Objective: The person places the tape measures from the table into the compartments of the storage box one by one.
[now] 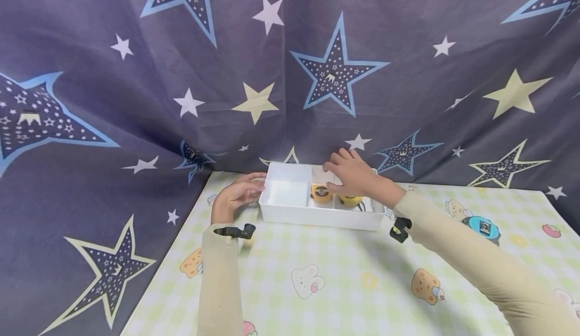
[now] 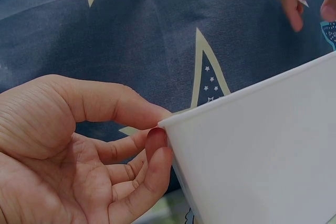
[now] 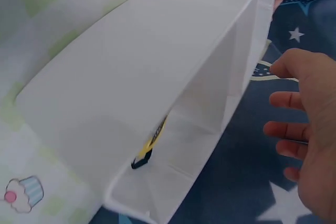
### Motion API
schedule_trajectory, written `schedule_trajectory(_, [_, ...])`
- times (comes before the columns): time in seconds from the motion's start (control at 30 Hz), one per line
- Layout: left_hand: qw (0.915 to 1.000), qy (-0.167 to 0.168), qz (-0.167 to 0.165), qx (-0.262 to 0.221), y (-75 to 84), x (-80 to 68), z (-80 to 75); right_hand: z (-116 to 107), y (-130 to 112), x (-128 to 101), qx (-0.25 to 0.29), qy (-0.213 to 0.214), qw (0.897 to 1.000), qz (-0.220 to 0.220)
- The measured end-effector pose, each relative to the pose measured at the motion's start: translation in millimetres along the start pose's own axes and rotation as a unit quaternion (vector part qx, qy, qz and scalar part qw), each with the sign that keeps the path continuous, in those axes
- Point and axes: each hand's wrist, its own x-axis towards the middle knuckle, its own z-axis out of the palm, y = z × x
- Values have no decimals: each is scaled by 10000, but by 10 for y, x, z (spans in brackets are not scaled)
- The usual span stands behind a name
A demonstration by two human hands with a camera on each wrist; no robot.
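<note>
A white divided box (image 1: 323,218) stands at the back of the table. My left hand (image 1: 242,191) is at its left end; in the left wrist view the thumb and bent fingers (image 2: 139,187) meet at the box's corner and hold it. An orange-yellow tape measure (image 1: 322,193) sits in a middle compartment. Beside it, a yellow tape measure (image 1: 350,201) with a black strap lies in the right part, partly hidden by my right hand (image 1: 351,172). That hand is above the box with spread, loosely bent fingers and nothing in them.
A blue tape measure (image 1: 484,227) lies on the table at the right, partly behind the right sleeve. A checked cloth with cartoon prints (image 1: 335,300) covers the table. Behind the box hangs a dark star-patterned curtain (image 1: 226,64).
</note>
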Motion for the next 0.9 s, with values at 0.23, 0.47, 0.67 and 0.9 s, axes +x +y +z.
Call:
schedule_trajectory(0.23, [9999, 27, -37, 130, -18, 36, 20, -225, 109, -417, -159, 570, 9982, -22])
schedule_trajectory(0.47, [9998, -1, -29, 181, -23, -2, -16, -301, 304, -986, -654, 823, 9943, -157])
schedule_trajectory(0.67, [9998, -144, -44, 112, -27, 0, -20, -301, 546, -1547, -832, 867, 9927, -76])
schedule_trajectory(0.9, [9998, -194, -100, -48, -19, 39, -16, -243, 860, -2132, -1022, 648, 9926, 121])
